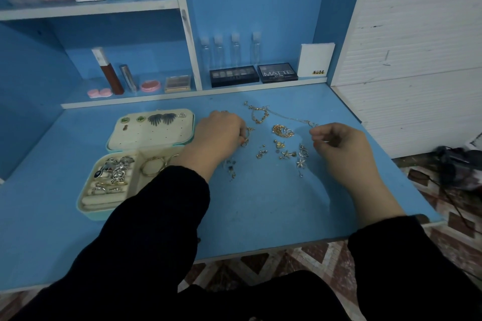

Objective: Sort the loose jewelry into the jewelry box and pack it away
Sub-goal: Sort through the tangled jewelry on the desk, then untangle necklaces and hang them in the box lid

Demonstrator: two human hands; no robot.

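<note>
Fingers of the left hand are curled round a small gold trinket, presumably destined for the mint-green jewelry box to their left; the grip of the right hand cannot be told.

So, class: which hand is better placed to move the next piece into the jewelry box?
Probably the left hand: beside the jewelry box, fingers on a gold piece; the right hand sits farther away.

Blue table with a pale front edge. At its left lies an open mint-green jewelry box, its lid flat behind the tray. Right of the box, loose jewelry lies scattered: gold chains farthest back, small earrings and silver charms nearer.
</note>
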